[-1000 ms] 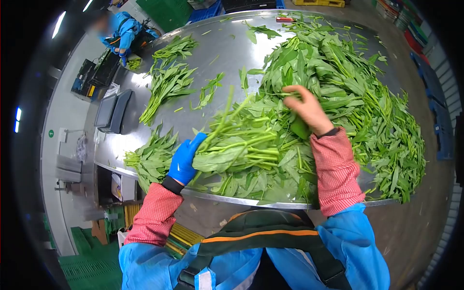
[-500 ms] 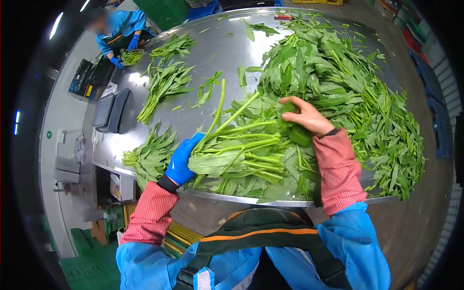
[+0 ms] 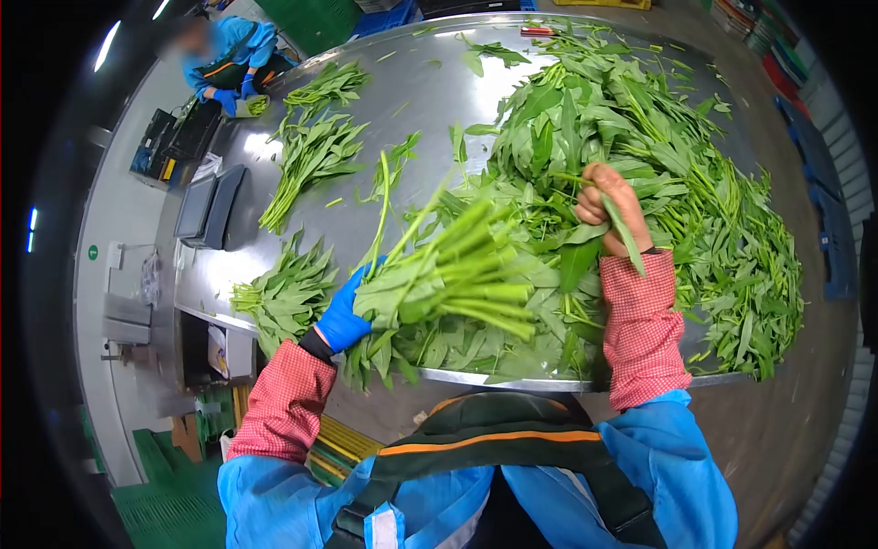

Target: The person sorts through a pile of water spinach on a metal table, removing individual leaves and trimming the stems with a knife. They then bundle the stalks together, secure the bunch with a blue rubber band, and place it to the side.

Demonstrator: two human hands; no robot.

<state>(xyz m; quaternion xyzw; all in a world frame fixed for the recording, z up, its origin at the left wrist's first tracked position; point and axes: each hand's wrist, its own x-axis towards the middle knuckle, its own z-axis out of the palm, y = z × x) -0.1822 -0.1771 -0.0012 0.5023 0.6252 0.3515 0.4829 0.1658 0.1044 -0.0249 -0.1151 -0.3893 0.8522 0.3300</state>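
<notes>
My left hand point(image 3: 346, 313), in a blue glove, is closed around a bundle of leafy green stems point(image 3: 457, 279), whose cut ends point right. My right hand point(image 3: 607, 203) is bare and closed on a thin green stem with leaves point(image 3: 625, 229), above the big heap of greens point(image 3: 585, 128). Loose leaves lie on the metal table beneath the bundle. Left of the bundle, near the table's front edge, sits a separate bunch point(image 3: 291, 291). Two more bunches point(image 3: 315, 160) lie farther back on the left.
At the upper left, a person point(image 3: 233, 55) in blue gloves holds a small bunch. Grey scale-like trays point(image 3: 210, 209) stand at the left edge of the metal table point(image 3: 430, 87). A red-handled tool point(image 3: 537, 31) lies at the back. Blue crates point(image 3: 828, 229) stand at the right.
My right hand has moved right and slightly up, and closed on the leafy stem. The bundle in my left hand has tilted, its cut ends more spread. The other person's hands came together.
</notes>
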